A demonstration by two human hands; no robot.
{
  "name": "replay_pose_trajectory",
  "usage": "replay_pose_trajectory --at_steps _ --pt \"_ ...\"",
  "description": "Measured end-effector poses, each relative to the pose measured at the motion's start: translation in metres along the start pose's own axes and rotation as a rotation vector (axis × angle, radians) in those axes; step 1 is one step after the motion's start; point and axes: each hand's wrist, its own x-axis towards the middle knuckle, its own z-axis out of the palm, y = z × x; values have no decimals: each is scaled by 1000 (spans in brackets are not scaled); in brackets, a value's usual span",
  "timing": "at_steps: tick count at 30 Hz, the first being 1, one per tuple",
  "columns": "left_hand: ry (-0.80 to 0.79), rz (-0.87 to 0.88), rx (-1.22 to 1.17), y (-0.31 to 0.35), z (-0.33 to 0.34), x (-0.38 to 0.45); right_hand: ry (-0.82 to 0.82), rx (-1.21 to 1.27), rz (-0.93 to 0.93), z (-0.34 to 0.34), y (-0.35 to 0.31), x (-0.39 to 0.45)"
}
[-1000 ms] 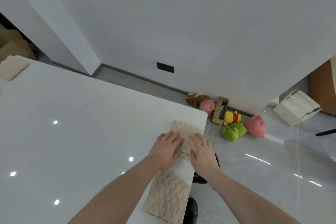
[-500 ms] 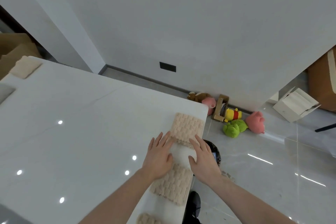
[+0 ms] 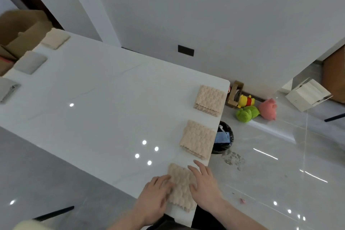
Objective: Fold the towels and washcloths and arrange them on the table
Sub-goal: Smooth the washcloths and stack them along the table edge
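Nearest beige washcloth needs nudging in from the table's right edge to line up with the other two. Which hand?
Right, probably. The right hand lies flat on the washcloth's edge-side half, next to the table edge, so it can push inward. The left hand rests on the inner side and would have to drag.

Bright, even indoor light; ceiling lamps glare as white dots on the glossy worktop (image 3: 112, 99) and floor (image 3: 280, 164); edges bend, hands slightly blurred
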Motion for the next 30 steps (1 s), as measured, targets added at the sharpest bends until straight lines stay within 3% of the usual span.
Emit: replay_pose_trajectory --at_steps 6,14,30 --pt "-162 50 126 -3 -4 -4 -46 -44 49 27 -14 -13" --pt "101 24 -77 -8 -29 -30 107 -67 34 14 -29 -15" --pt "352 -226 -286 -18 -35 -107 8 -75 46 -14 -15 26"
